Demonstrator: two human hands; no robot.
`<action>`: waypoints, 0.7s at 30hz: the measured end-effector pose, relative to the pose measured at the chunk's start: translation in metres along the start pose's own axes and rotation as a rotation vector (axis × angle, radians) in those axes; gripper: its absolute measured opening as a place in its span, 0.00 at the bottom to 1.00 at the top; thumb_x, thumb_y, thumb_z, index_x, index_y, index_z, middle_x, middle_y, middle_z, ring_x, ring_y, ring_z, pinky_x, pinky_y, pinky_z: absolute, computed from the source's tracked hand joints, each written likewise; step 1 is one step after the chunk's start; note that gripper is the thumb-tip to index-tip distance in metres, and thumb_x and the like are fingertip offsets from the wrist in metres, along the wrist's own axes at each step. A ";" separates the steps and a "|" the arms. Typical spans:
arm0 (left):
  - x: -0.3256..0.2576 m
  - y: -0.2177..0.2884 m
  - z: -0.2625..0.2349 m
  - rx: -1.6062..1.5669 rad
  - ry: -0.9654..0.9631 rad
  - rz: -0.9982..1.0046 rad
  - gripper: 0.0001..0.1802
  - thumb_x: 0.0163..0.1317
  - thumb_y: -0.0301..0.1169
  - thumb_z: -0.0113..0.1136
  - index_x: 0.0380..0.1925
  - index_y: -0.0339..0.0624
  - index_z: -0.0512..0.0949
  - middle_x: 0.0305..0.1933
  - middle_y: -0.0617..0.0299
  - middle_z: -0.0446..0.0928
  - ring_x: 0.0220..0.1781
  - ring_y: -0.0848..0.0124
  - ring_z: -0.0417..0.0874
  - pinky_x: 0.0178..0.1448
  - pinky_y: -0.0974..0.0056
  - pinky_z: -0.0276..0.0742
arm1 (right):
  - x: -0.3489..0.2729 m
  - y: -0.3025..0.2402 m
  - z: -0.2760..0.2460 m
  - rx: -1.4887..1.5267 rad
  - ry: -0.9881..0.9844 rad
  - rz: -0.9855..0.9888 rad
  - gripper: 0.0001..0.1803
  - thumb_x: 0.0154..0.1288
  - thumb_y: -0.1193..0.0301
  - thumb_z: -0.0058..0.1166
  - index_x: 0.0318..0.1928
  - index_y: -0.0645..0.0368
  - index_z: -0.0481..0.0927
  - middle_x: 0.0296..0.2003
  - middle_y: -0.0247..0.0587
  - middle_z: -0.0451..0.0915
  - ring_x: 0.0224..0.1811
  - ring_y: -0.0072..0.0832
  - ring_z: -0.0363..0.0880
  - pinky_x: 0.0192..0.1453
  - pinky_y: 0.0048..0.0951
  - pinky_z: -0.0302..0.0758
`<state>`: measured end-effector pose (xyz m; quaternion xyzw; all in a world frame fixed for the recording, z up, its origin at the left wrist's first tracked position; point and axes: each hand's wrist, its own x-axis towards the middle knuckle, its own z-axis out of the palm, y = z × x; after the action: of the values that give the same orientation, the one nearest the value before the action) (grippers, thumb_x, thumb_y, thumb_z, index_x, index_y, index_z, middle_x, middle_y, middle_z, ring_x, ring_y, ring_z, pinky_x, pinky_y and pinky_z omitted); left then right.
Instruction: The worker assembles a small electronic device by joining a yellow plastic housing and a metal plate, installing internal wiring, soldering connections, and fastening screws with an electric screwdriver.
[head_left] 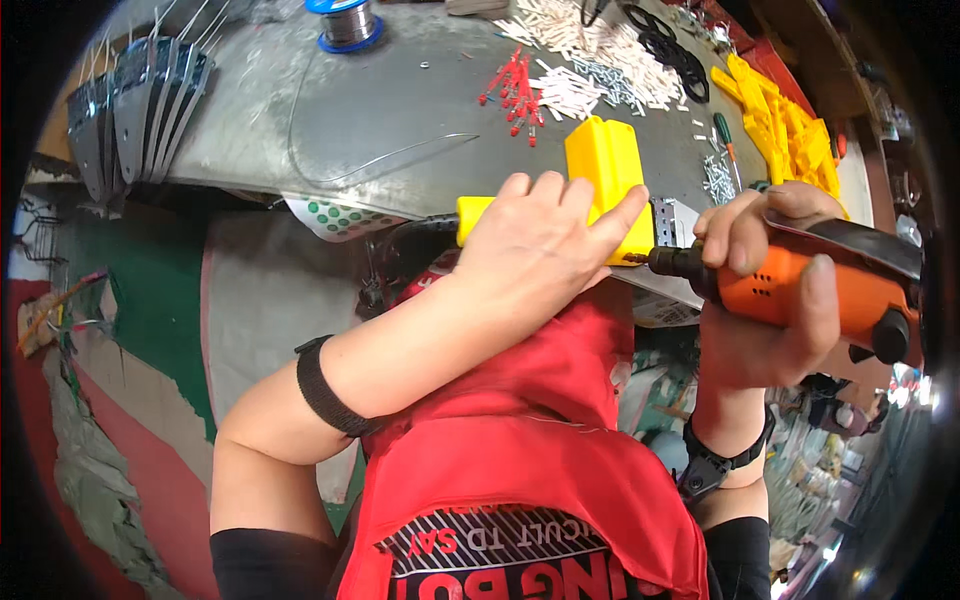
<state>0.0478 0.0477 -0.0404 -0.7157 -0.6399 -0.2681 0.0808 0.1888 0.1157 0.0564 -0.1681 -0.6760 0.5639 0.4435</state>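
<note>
My left hand (pixel 535 228) is wrapped over a yellow plastic housing (pixel 604 160) at the near edge of the bench, its fingers closed on the part. In my right hand (pixel 752 345) is an orange and black power drill (pixel 850 292), gripped around its body and pointing left. The drill's dark chuck (pixel 685 264) is close to the housing's lower right corner, and the bit (pixel 637 259) meets that corner; how deep it reaches I cannot tell. Just right of the housing stands a small grey metal piece with holes (pixel 672 222), partly hidden.
On the bench (pixel 400 110) lie red-tipped pieces (pixel 516 95), white pegs (pixel 565 90), loose screws (pixel 718 178), a screwdriver (pixel 724 130) and black cord (pixel 670 50). A wire spool (pixel 347 28) stands at the back. Yellow parts (pixel 785 125) pile up at right, metal plates (pixel 140 115) at left.
</note>
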 end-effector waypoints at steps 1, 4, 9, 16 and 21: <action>0.000 0.001 0.002 0.029 0.008 0.019 0.40 0.48 0.46 0.69 0.65 0.61 0.68 0.34 0.65 0.71 0.36 0.67 0.75 0.38 0.62 0.68 | -0.001 0.001 0.001 -0.083 -0.017 0.019 0.27 0.65 0.52 0.44 0.50 0.64 0.71 0.24 0.36 0.68 0.30 0.29 0.70 0.43 0.33 0.68; 0.000 -0.003 0.003 0.014 -0.006 0.025 0.39 0.49 0.45 0.68 0.64 0.59 0.69 0.35 0.64 0.72 0.37 0.67 0.75 0.39 0.61 0.70 | 0.008 0.007 -0.001 -0.147 -0.069 0.100 0.26 0.65 0.53 0.44 0.48 0.65 0.70 0.24 0.37 0.68 0.30 0.29 0.71 0.43 0.32 0.69; -0.001 -0.004 0.005 0.023 -0.016 0.049 0.38 0.50 0.45 0.67 0.64 0.58 0.69 0.34 0.64 0.72 0.37 0.66 0.76 0.39 0.62 0.71 | 0.013 0.009 0.003 -0.126 -0.061 0.119 0.25 0.64 0.52 0.43 0.44 0.64 0.70 0.22 0.36 0.68 0.29 0.29 0.71 0.41 0.32 0.69; 0.001 -0.005 0.006 0.062 -0.006 0.065 0.38 0.50 0.46 0.66 0.65 0.58 0.69 0.33 0.64 0.72 0.35 0.67 0.76 0.37 0.62 0.72 | 0.015 0.010 -0.002 -0.089 -0.050 0.103 0.27 0.64 0.51 0.43 0.45 0.66 0.72 0.22 0.36 0.69 0.29 0.29 0.71 0.41 0.32 0.70; 0.003 -0.004 0.005 0.056 -0.037 0.083 0.39 0.50 0.46 0.67 0.65 0.58 0.69 0.33 0.64 0.72 0.35 0.68 0.77 0.36 0.62 0.72 | 0.018 -0.002 -0.011 0.032 -0.125 0.053 0.32 0.65 0.48 0.42 0.52 0.67 0.73 0.24 0.33 0.69 0.29 0.27 0.70 0.42 0.32 0.69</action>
<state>0.0456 0.0527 -0.0439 -0.7438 -0.6184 -0.2332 0.1001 0.1876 0.1349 0.0651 -0.1432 -0.6886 0.5956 0.3881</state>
